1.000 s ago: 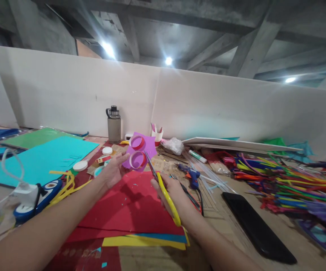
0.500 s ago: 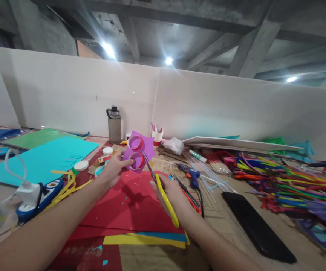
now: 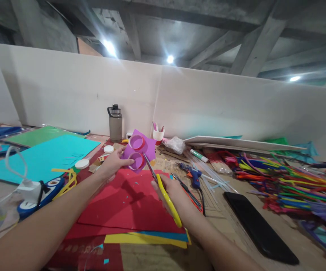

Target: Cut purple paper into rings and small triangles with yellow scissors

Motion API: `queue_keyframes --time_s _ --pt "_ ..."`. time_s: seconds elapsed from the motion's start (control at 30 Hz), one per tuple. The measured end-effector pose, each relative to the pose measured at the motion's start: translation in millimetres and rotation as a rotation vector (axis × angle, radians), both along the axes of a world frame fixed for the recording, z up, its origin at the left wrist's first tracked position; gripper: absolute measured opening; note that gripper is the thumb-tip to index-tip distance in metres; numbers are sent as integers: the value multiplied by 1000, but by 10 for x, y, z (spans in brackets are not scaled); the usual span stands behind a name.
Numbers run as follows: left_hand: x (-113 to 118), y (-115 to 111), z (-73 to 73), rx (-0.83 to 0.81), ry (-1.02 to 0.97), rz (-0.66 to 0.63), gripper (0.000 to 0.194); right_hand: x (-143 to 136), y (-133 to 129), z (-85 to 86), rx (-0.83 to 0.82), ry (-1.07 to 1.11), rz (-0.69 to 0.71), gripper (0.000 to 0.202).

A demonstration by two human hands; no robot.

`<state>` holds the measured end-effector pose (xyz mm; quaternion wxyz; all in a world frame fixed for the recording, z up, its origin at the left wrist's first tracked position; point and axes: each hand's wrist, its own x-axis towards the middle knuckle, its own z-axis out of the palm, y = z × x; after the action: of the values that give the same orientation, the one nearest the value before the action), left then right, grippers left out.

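Observation:
Purple paper (image 3: 149, 147) with two red-and-white rings on it is held up in front of me. The upper ring (image 3: 143, 142) sits above the lower ring (image 3: 141, 161). My left hand (image 3: 113, 162) pinches the paper's left side, with its thumb at the lower ring. Yellow-handled scissors (image 3: 167, 197) are in my right hand (image 3: 174, 192), their blades pointing up to the lower ring's right side. Whether the blades touch the paper cannot be made out. Beneath both hands lies a stack of red paper (image 3: 114, 207).
A black phone (image 3: 260, 227), a blue glue gun (image 3: 196, 178) and many pipe cleaners (image 3: 290, 180) lie to the right. At the back stand a bottle (image 3: 115, 126) and a pen cup (image 3: 158, 134). Left are cyan sheets (image 3: 44, 154) and a power strip (image 3: 54, 187).
The view has shifted slightly. My hands, the purple paper and the scissors keep nearly the same positions relative to each other.

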<state>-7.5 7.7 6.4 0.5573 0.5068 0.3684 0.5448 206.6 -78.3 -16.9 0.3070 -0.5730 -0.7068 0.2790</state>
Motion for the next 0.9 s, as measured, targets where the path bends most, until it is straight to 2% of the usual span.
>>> queue_keyframes --time_s 0.3,0.53,0.73,0.9 --pt "-42 -55 98 107 227 -29 57 56 15 13 99 -104 49 35" --pt "-114 -16 122 82 262 -62 60 14 4 68 -16 -81 26 35" --pt "-250 93 74 101 296 -104 62 -1 -28 90 6 -55 55 32" --pt "-303 106 99 41 299 -150 63 -20 -20 60 9 0 63 28"
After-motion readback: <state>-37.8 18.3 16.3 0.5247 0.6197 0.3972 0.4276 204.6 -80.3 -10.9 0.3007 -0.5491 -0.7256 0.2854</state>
